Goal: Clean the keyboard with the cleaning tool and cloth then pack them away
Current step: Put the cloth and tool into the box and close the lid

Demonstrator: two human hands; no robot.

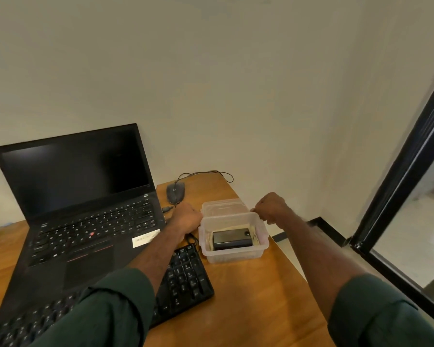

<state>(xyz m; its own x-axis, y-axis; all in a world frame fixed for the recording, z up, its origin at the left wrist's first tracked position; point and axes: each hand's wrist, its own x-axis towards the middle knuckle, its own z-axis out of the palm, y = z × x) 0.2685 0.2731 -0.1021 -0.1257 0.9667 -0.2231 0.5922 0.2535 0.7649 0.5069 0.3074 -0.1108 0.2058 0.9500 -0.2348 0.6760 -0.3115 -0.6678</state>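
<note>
A clear plastic box (pixel 236 256) stands on the wooden desk, right of the keyboard. Inside it a black cleaning tool (pixel 232 237) lies on a pale yellow cloth (pixel 254 232). The clear lid (pixel 222 206) sits just behind the box, tilted over its back rim. My left hand (pixel 187 216) is closed on the lid's left edge, and my right hand (pixel 271 207) pinches its right edge. The black keyboard (pixel 186 279) lies at the front, partly hidden under my left forearm.
An open black laptop (pixel 80 196) with a dark screen fills the left of the desk (pixel 248 296). A wired mouse (pixel 175 192) lies behind the box. The desk's right edge runs close beside the box, with a dark window frame (pixel 398 184) beyond it.
</note>
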